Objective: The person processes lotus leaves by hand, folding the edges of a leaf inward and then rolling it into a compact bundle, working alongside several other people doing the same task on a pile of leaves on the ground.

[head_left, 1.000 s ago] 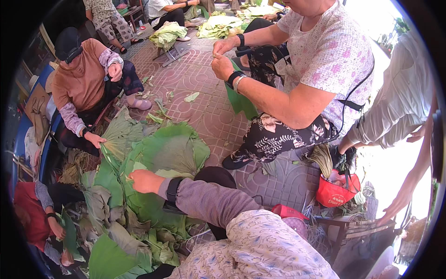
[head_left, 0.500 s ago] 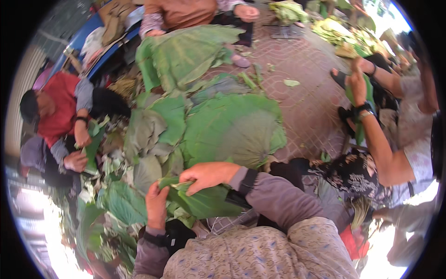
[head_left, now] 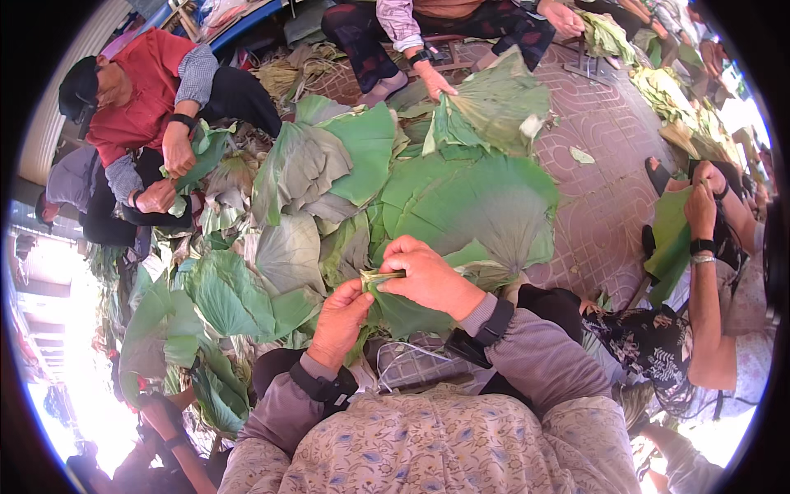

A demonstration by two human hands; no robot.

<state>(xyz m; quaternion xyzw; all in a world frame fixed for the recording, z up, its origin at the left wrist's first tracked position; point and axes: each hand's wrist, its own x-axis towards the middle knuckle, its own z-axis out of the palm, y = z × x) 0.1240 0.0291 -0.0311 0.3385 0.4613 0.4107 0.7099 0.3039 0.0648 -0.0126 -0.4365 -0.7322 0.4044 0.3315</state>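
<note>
Green leaf (head_left: pixel 405 318): between our hands, one end gathered narrow, the blade hanging loose.
Left hand (head_left: pixel 339 323), right hand (head_left: pixel 432 282): our fingers pinch that end.
Leaf pile (head_left: pixel 469 202): ahead of us, broad leaves lie ungathered.

- I watch from nearby, counting the clock from the person: the left hand (head_left: pixel 337 323) and the right hand (head_left: pixel 434 281) are before the body, toward twelve, both on one held leaf (head_left: pixel 403 314).
- Beyond it, the leaf pile (head_left: pixel 473 202) spreads from ten to past twelve.
- Around twelve, behind the pile, sits one co-worker (head_left: pixel 448 26).
- Between ten and eleven is a second co-worker (head_left: pixel 141 123).
- At two, a third co-worker (head_left: pixel 709 333).
- At one, a leaf scrap (head_left: pixel 581 155) lies on the paved floor (head_left: pixel 605 193).
</note>
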